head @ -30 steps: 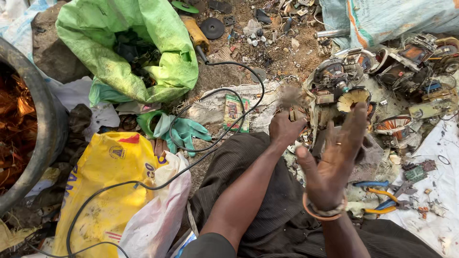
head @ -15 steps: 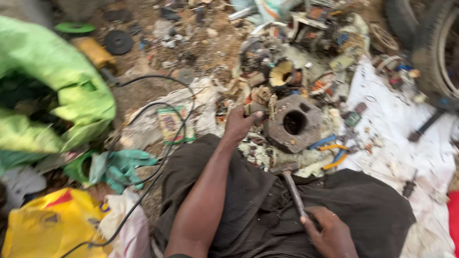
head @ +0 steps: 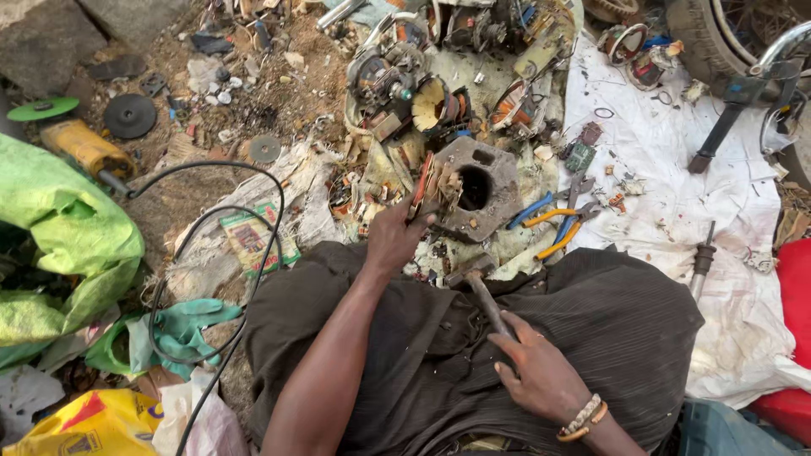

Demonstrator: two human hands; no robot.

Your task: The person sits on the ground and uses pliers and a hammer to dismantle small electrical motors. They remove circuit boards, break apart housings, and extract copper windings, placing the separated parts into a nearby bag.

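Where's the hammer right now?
In the head view the hammer is in the right hand, lying across the lap at lower centre, its head just below the grey metal block.

The metal block [head: 480,187] looks dull grey and rough, its face pitted. Just right of it the pliers [head: 549,221] carry glossy blue and yellow plastic grips. Below it, the hammer [head: 477,283] is matt dark metal, lying on coarse, ribbed brown cloth [head: 608,321].
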